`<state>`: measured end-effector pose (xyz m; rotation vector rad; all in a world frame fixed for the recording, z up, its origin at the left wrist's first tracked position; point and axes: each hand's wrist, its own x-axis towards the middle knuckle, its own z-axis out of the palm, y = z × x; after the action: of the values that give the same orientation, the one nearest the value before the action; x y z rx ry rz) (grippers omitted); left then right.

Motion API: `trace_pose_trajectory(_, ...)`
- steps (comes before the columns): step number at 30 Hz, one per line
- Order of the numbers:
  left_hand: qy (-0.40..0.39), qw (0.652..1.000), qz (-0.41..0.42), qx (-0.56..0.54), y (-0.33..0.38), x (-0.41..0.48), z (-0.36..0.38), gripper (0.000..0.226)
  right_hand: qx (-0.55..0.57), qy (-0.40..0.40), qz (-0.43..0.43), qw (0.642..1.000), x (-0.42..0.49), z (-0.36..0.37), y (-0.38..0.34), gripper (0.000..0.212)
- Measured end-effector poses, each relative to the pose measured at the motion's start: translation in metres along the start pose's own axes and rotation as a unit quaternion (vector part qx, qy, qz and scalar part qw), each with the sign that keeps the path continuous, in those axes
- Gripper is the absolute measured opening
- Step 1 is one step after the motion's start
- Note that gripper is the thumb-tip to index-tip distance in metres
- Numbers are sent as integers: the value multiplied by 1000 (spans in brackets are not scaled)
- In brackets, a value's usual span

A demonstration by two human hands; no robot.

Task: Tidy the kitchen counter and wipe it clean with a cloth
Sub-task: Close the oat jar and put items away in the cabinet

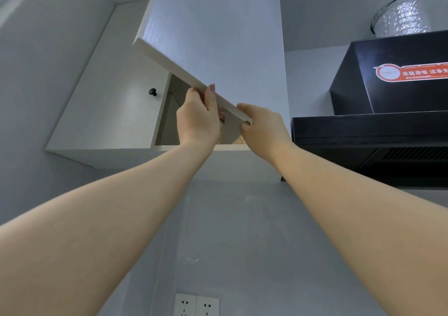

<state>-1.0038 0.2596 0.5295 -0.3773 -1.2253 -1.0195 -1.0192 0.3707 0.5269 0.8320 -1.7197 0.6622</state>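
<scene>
I look up at a white wall cabinet (116, 155). Its right door (213, 36) is swung open toward me. My left hand (197, 119) grips the door's lower edge, thumb on the outer face and fingers behind it. My right hand (261, 126) pinches the door's lower corner just to the right. Behind my hands, inside the cabinet, something tan and grainy (238, 140) shows, mostly hidden. No counter or cloth is in view.
The cabinet's left door (116, 111) is closed and has a black knob (152, 92). A black range hood (388, 97) with a red sticker hangs to the right, a silver duct (400, 18) above it. Two wall sockets (196, 304) sit low on the grey wall.
</scene>
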Motion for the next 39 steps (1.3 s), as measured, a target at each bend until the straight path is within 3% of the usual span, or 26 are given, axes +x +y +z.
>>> trace_pose_trajectory(4,-1,997,-27,74,-14,7,-10,36,-31,-25,11,999,6,11,-1,46)
trace_pose_trajectory(13,21,989,-132,69,-49,11,-29,27,-99,-75,24,992,10,50,-6,38)
trace_pose_trajectory(16,-22,972,-1,234,-68,13,-35,26,-109,-78,28,991,16,62,-2,34)
trace_pose_trajectory(19,-90,916,138,366,-81,11,-33,42,-129,-80,25,988,20,70,3,31)
trace_pose_trajectory(23,-136,843,164,493,-104,8,-23,62,-174,-96,7,980,24,83,12,38)
trace_pose_trajectory(25,-146,829,154,518,-114,7,-19,68,-199,-112,4,974,26,87,17,46)
trace_pose_trajectory(29,-168,826,135,521,-129,12,-13,70,-230,-131,-1,964,27,98,28,55)
trace_pose_trajectory(39,-219,865,102,439,-159,16,3,73,-240,-140,6,961,31,117,44,62)
